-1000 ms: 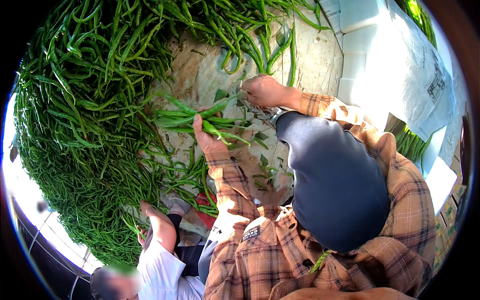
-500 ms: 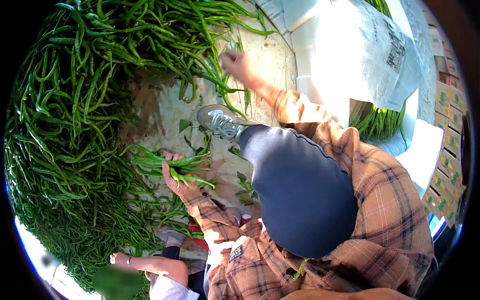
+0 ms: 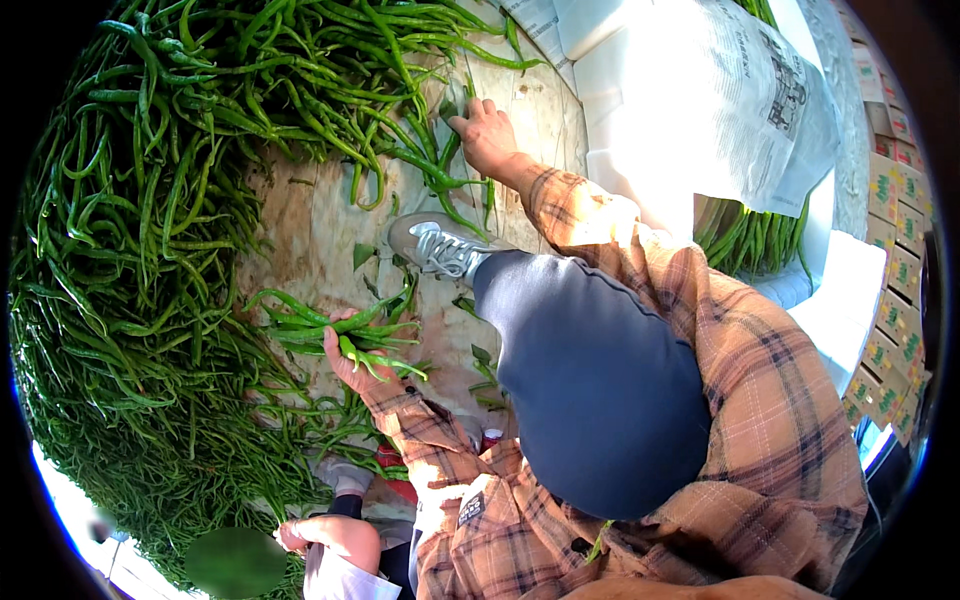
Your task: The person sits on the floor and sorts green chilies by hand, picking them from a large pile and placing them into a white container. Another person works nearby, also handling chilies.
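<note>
A bunch of long green chili peppers (image 3: 300, 332) is gripped in my left hand (image 3: 352, 362), its fingers wrapped round the middle and the tips sticking out both sides. The bunch is over the pale ground sheet, beside the large heap of chili peppers (image 3: 140, 230). My right hand (image 3: 486, 138) reaches to the far edge of the heap, just right of a few loose peppers and a green leaf. Its fingers are bent and slightly apart, and I see nothing clearly held in them.
At right stands a white foam box (image 3: 610, 110) holding green peppers (image 3: 752, 238), partly covered by printed paper (image 3: 765, 110). Stacked cartons (image 3: 895, 275) line the far right. A co-worker's hand (image 3: 290, 537) touches the heap at lower left. My shoe (image 3: 435, 243) rests on the stained sheet (image 3: 325, 215).
My right hand, blurred before, has shifted slightly right and its fingers now show clearly. The left hand still holds its bunch. The co-worker's hand has moved right and now touches peppers.
</note>
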Demonstrator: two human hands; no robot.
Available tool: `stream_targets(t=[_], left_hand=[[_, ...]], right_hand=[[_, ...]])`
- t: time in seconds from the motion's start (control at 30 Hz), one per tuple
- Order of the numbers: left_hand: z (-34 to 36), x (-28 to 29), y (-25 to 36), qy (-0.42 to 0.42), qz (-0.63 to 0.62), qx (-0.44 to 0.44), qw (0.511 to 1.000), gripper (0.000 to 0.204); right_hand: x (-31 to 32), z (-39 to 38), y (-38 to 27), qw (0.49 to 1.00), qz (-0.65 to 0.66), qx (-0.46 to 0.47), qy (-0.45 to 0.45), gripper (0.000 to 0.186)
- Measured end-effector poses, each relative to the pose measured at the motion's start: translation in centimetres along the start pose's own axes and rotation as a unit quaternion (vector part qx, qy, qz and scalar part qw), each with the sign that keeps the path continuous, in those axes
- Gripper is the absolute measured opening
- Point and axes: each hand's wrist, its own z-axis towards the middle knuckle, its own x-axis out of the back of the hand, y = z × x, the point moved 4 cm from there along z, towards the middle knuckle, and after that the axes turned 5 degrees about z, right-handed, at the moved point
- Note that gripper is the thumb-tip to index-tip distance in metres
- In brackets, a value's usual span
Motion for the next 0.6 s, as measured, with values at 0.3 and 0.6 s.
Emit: stream_targets(t=[0.3,0.6], left_hand=[[-1.0,-1.0,-0.2,-0.027,0.016,-0.010,0.999,0.038],[0.5,-0.2,-0.4,-0.048,-0.006,-0.001,0.999,0.039]], right_hand=[[2.4,0.4,1.1,0.976,0.150,0.151,0.052,0.030],[8.9,4.1,-5.2,0.936,0.331,0.096,0.072,0.026]])
